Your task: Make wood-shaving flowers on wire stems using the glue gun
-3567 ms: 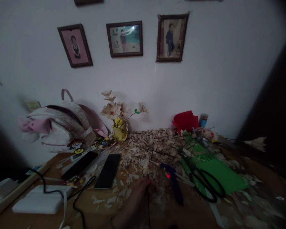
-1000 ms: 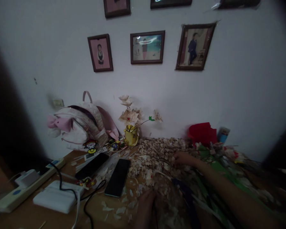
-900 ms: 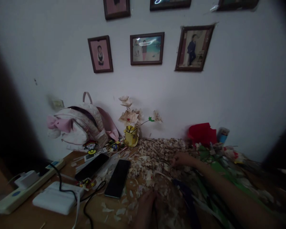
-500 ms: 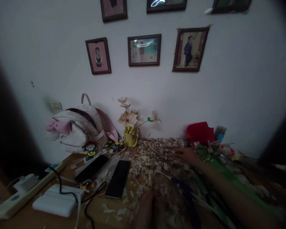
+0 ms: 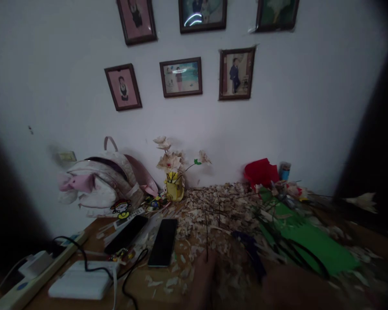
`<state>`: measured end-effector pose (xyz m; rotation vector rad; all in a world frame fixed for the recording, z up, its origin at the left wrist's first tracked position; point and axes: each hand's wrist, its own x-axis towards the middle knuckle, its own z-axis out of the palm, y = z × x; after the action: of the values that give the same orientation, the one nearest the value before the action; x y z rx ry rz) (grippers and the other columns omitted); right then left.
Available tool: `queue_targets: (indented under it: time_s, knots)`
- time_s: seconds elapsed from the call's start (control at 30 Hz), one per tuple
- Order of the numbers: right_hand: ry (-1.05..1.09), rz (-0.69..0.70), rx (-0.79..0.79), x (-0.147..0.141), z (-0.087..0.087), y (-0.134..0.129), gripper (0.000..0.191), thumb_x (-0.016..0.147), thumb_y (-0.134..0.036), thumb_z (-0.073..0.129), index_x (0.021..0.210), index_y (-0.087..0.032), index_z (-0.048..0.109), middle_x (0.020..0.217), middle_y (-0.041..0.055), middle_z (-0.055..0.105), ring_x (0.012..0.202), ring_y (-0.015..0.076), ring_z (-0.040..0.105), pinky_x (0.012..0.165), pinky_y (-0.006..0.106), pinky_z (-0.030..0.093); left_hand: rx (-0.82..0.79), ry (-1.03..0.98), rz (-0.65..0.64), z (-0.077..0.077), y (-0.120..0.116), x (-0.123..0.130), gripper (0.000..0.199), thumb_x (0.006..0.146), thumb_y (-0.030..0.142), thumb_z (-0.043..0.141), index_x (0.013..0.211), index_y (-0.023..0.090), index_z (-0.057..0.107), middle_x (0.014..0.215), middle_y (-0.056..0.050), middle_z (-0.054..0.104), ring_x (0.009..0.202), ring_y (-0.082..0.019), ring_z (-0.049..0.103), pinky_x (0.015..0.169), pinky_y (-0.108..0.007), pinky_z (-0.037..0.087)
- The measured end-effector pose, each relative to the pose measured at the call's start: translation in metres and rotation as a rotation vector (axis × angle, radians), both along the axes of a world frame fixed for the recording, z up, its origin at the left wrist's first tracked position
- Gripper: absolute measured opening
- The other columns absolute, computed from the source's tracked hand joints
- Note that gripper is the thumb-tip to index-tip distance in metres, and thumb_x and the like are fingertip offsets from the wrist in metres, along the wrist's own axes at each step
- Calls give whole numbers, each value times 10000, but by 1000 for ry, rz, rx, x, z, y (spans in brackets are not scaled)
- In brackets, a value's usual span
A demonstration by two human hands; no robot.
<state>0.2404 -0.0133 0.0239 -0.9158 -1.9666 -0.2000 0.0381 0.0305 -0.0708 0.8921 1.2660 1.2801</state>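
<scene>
Black is the thin stem point(image 5: 206, 234) that the left hand point(image 5: 203, 271) holds in the head view, at the front of the brown table point(image 5: 142, 284). The fingers are pinched narrow around the stem, and its free end comes out above them, toward the flakes. The right hand point(image 5: 291, 286) is a dark blur at the lower right, near the handle of the purple glue gun point(image 5: 250, 252); its fingers cannot be made out, so I cannot tell if its grip is wide, narrow or holding something.

Pale dry flakes point(image 5: 194, 200) cover the middle of the table, with some other dark stems lying across them. On the right there is a green sheet point(image 5: 323, 245), and the black handles of the scissors point(image 5: 310, 254) lie over it. Behind, near the wall, stands a red sheet point(image 5: 261, 172). A yellow pot point(image 5: 174, 190) holds pale flowers point(image 5: 169, 162), with a backpack point(image 5: 100, 183) at its left. In front of these lie 2 phones point(image 5: 163, 243) and a white box point(image 5: 82, 280) with cables. On the wall point(image 5: 294, 107) hang 6 framed pictures point(image 5: 181, 77).
</scene>
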Motion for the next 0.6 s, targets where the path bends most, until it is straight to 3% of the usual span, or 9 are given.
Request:
queue_targets:
  time_s: [0.07,0.17,0.23,0.3,0.43,0.6]
  knots:
    - [-62,65,10,-22,-21,-11,210,846,-370,461,939,-388,649,808,-18,713,828,179,646,733,292,530,1,-58,-37,-1,2,3,374,530,526,676,602,195,517,544,48,475,577,-139,452,593,-267,359]
    - [-150,145,28,-43,-48,-1,263,887,-258,402,960,-290,653,798,19,726,742,149,671,688,233,544,10,-107,-99,5,-1,4,404,533,553,667,645,193,519,567,41,502,575,-135,456,595,-272,356]
    - [-257,237,69,-44,-63,14,262,879,-220,408,990,-225,645,809,55,726,735,149,681,639,193,552,27,-107,-110,9,-5,4,392,568,544,654,680,191,525,624,22,542,629,-145,482,628,-276,367]
    - [-220,228,-23,-38,-76,27,266,858,-238,466,1084,-235,606,891,51,716,780,139,681,673,167,550,59,-111,-133,11,-9,5,353,597,494,664,706,195,512,655,26,541,639,-136,482,629,-269,371]
    - [-122,151,-289,-25,-87,33,313,854,-205,455,1127,-281,589,951,43,683,797,119,672,684,147,541,119,-70,-178,2,-12,13,388,535,370,756,659,207,426,603,61,475,570,-98,432,557,-235,344]
    - [75,119,-526,-34,-87,24,295,812,-240,499,1073,-287,628,1037,55,662,935,164,635,807,242,523,188,-68,-191,-3,-13,17,401,556,311,752,645,214,373,639,53,514,592,-93,455,559,-219,355]
